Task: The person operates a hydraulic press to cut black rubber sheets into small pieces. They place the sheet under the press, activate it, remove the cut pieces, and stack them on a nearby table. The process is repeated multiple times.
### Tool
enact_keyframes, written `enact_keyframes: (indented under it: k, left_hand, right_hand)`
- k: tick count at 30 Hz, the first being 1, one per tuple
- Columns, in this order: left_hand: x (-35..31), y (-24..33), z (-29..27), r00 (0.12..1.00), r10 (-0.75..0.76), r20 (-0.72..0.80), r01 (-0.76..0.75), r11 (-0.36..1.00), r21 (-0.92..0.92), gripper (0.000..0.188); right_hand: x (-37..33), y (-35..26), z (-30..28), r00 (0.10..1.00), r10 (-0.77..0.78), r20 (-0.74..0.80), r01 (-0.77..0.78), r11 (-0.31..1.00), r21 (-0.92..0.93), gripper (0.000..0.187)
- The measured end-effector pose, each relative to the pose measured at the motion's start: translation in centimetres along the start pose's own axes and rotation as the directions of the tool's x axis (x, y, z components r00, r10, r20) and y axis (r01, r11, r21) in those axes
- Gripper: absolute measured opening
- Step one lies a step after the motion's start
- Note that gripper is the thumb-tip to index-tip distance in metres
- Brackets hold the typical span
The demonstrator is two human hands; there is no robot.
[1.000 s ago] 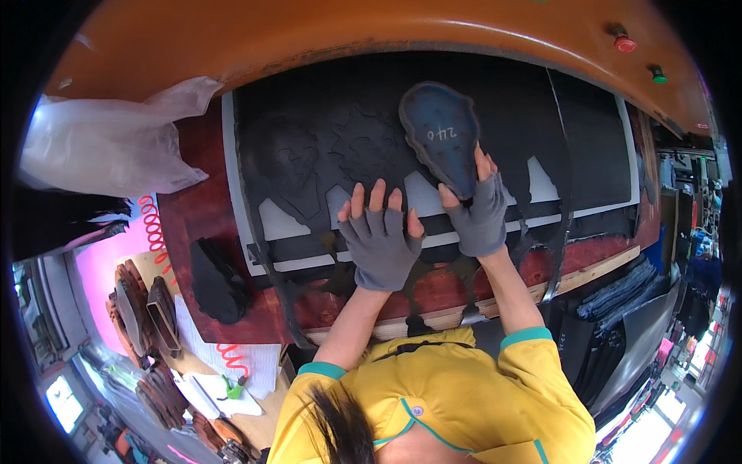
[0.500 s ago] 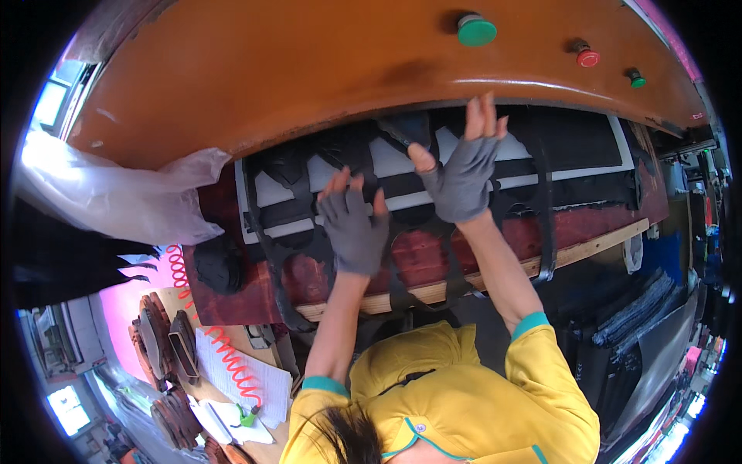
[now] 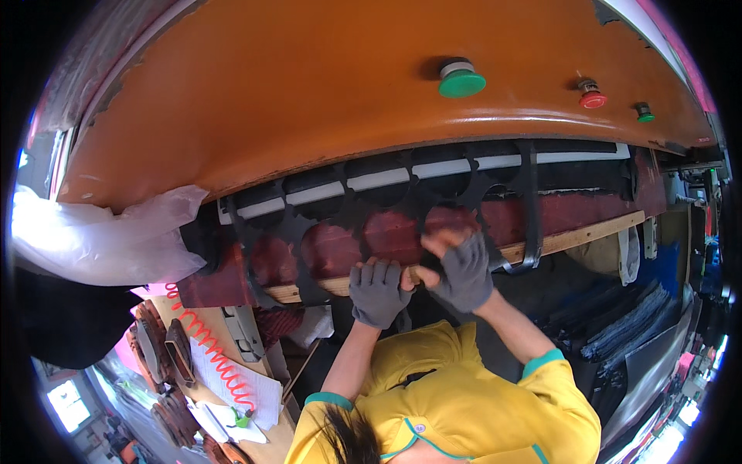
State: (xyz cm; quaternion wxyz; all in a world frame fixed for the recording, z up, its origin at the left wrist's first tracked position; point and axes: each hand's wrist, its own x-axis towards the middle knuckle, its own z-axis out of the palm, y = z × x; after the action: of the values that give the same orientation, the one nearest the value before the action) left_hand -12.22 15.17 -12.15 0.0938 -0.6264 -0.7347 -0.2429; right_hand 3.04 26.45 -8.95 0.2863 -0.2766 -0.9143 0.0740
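Note:
A black sheet [image 3: 533,205] with several large rounded cut-outs drapes over the dark red bed and its wooden front edge [image 3: 572,241]. My left hand [image 3: 379,292], in a grey fingerless glove, curls its fingers at the sheet's front margin, by the wooden edge. Beside it, slightly higher, my right hand [image 3: 464,271] wears the same kind of glove. Its fingers are bent and blurred, the thumb close to the left hand; whether it grips the black material cannot be made out. A white board [image 3: 506,162] shows through the sheet farther back.
An orange machine head [image 3: 309,100] overhangs the bed, carrying green [image 3: 462,83] and red [image 3: 593,100] push buttons. Clear plastic [image 3: 108,240] bulges at left. A red coiled hose [image 3: 212,348] hangs over papers at lower left. Dark stacked sheets [image 3: 634,325] stand at right.
Both hands have drawn back from over the board to the front edge and come close together. The view has shifted, so the machine head covers more of the board.

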Motion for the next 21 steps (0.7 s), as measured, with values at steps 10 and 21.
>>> enact_keyframes:
  k: [10, 21]
  left_hand:
    - [0.6, 0.7, -0.7, 0.996, -0.067, 0.052, 0.066, 0.998, 0.013, 0.017]
    - [-2.8, 2.5, -3.8, 0.984, -0.111, 0.137, 0.132, 0.979, -0.155, 0.016]
  right_hand:
    - [-1.2, -1.3, 1.5, 0.978, 0.169, 0.12, -0.168, 0.986, -0.019, 0.034]
    - [-4.3, -4.2, -1.1, 0.95, 0.305, 0.069, -0.312, 0.927, 0.207, 0.029]
